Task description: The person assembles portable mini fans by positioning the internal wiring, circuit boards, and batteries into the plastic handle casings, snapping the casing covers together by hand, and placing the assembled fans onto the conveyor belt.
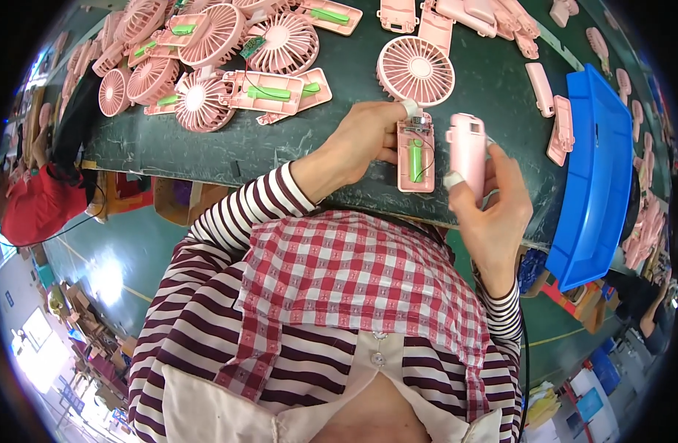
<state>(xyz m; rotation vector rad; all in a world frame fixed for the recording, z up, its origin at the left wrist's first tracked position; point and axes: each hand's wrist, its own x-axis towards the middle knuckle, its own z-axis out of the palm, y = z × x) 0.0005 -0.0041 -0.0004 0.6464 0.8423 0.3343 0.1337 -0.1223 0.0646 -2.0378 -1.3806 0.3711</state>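
My left hand [354, 140] is closed on the top of an open pink fan handle [404, 181] near the table's front edge. Inside this shell lie a green battery [415, 161], a small circuit board and dark wires. A round pink fan head [419, 68] sits directly above the handle; my thumb hides where they meet. To the right, my right hand [501, 207] grips a pink handle cover [468, 148] upright, its outer side showing, apart from the open handle. Both thumbs have white coverings at the tips.
Pink fans [206, 100] with open handles and green batteries are heaped at the left. More pink shells [494, 18] lie at the back. Two loose pink pieces [560, 131] rest beside a blue tray [594, 177] on the right. Other people [43, 207] are at both sides.
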